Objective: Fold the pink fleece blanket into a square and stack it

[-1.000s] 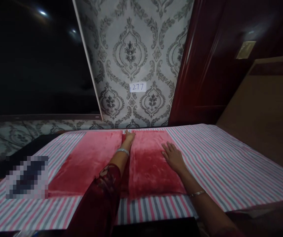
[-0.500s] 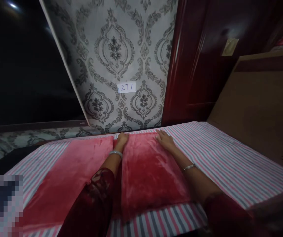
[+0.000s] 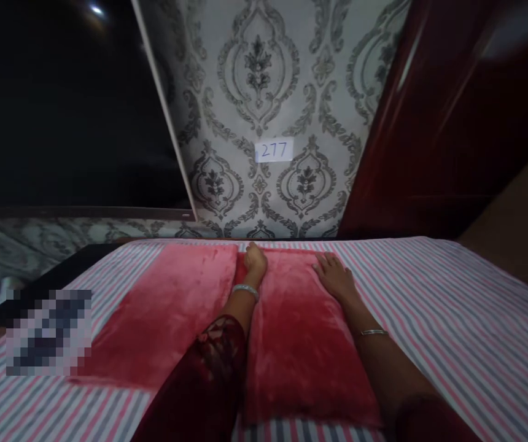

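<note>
On the striped bed sheet (image 3: 430, 307), at 12 o'clock from the person, lies a red plush cloth (image 3: 291, 344), folded w/ a seam running down the middle. What changed vs. half a sec ago: the right hand (image 3: 335, 277) was up at the far edge of the right panel, near the wall; now it sits a bit back, toward 6 o'clock, flat on the cloth at approx. 1 o'clock, fingers spread and lying loose, gripping nothing. Compared w/ 1 s ago it's roughly at the same spot again, so it looks like one smoothing stroke out and back. The left hand (image 3: 255, 261) has barely shifted: pressed on the far end of the centre seam at 12 o'clock, fingers curled down narrow over the edge; can't tell if they pinch fabric or just pin it. Judging by that, the fold seems set and is being flattened, left hand anchoring, right hand pressing. The head view also swung, so some of the shift is camera, not hands. Cloth look: deep pink-red, velvety sheen w/ lighter streaks where the nap's brushed; right panel looks thicker, raised, darker; left panel (image 3: 167, 313) at 10-11 o'clock flatter, paler. Both panels touch at the seam, far edges near the head of the bed. Beyond, at 12, patterned wallpaper (image 3: 264, 80) w/ a small paper label (image 3: 274, 150) reading 277; dark window (image 3: 61, 110) at 10, dark red door (image 3: 452, 123) at 2. Silver bangles on both wrists, dark red sleeve (image 3: 204, 380) on the left arm.
</note>
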